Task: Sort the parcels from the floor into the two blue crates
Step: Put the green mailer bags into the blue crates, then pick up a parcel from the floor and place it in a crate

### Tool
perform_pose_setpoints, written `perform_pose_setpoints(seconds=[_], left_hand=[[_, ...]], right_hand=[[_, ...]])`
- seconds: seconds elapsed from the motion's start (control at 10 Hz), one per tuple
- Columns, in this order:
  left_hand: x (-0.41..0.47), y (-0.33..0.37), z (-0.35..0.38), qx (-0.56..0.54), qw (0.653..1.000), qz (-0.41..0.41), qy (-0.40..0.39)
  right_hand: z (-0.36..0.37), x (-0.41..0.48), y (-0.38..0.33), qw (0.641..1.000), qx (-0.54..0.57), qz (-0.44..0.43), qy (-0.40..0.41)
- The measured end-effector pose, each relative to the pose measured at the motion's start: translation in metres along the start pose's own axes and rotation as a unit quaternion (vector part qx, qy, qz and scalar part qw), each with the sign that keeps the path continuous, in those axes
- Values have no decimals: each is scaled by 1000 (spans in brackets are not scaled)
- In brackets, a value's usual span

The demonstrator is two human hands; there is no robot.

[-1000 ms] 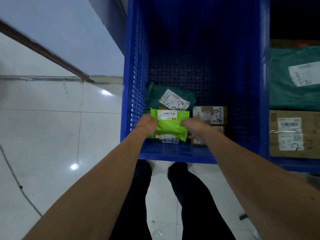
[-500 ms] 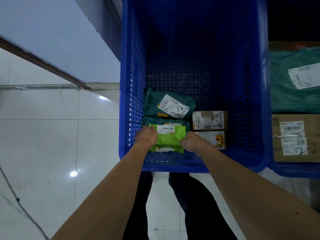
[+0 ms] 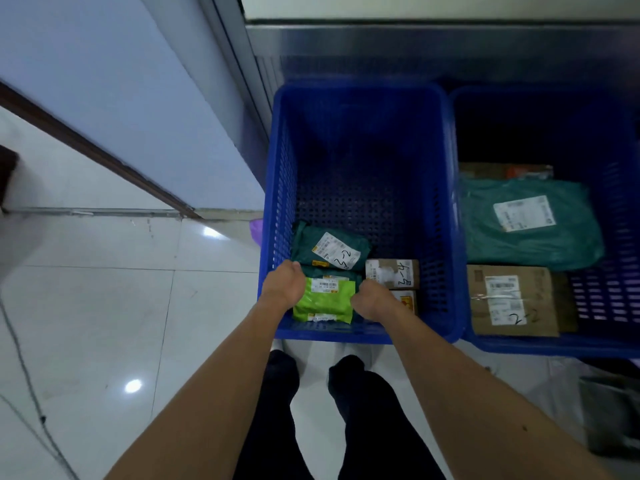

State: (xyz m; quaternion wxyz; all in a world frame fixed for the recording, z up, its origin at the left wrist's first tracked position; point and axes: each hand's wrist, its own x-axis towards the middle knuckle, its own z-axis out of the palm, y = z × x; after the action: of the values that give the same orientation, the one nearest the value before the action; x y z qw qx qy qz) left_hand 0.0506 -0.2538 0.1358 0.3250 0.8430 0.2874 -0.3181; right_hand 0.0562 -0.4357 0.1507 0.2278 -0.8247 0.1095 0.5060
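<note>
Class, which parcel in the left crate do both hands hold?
The lime-green bag, gripped between left hand and right hand; the others are dark green or cardboard.

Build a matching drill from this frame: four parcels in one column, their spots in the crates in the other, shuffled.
Parcels
1. lime green parcel
2. dark green parcel marked 3-2
3. large teal mailer
4. large cardboard box

Spots
A. right crate, near end
B. left crate, against the near wall
C. right crate, beyond the large cardboard box
D. left crate, farther in than the lime green parcel

Pairs: 1-B, 2-D, 3-C, 4-A
</note>
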Motion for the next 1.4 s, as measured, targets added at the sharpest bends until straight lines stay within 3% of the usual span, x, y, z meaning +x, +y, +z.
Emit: perform_pose_setpoints(seconds=[0.3, 0.6, 0.8, 1.0, 1.1, 1.2, 1.4], left_hand=[[-92, 1, -94, -32, 998, 16, 58], [-97, -16, -163, -80, 991, -10, 109], [-47, -58, -192, -87, 995, 12, 56], [72, -124, -218, -59, 997, 42, -35], [105, -141, -258, -52, 995, 62, -66], [98, -136, -296, -32, 991, 85, -94], [134, -150, -302, 39, 983, 99, -152]], right_hand=[[-32, -110, -86, 991, -26, -124, 48], [-31, -136, -151, 985, -9, -148, 85], [7, -114, -185, 990, -2, -104, 91], [67, -79, -245, 986, 85, -37, 136], [106, -68, -278, 988, 76, -12, 137], [133, -55, -307, 983, 117, 23, 141], [159, -21, -324, 970, 204, 78, 109]])
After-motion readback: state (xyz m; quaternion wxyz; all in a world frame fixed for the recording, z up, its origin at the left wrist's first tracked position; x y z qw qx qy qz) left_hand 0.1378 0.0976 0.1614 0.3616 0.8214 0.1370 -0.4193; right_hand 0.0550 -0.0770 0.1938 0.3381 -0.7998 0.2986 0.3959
